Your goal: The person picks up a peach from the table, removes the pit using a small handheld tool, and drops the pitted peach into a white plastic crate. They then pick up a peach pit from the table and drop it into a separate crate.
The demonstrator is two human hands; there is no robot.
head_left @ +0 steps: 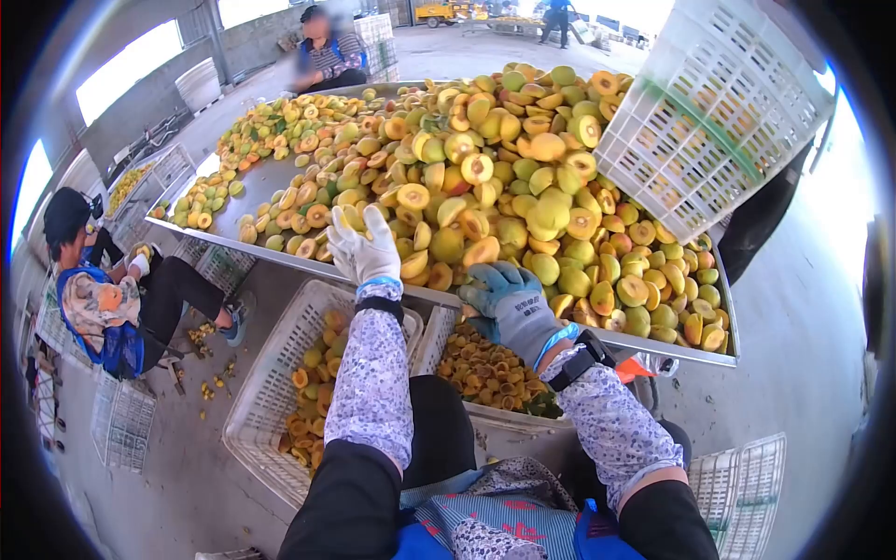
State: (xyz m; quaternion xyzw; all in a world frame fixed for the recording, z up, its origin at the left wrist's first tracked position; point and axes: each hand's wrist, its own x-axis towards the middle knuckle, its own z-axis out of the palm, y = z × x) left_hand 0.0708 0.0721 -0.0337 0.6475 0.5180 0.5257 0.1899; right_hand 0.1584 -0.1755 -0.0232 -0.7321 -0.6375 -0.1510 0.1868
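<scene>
A heap of halved yellow-green fruits that look like apricots (476, 168) covers a metal-edged table (644, 347). At the heap's near side my left hand (366, 247), in a white glove, is raised with its fingers apart and nothing visible in it. My right hand (511, 303) wears a grey-blue glove. Its fingers curl together at the table's near rim, against the fruit; what they hold, if anything, is hidden. Below my hands stand a white crate with fruit halves (245, 411) and a second crate holding darker, brownish pieces (495, 364).
A tilted white crate (714, 112) leans over the heap at the right, a dark-clothed person partly behind it. One person (103, 289) sits at the left, another (331, 56) behind the table. Fruit bits (213, 383) lie on the floor; another crate (742, 495) stands lower right.
</scene>
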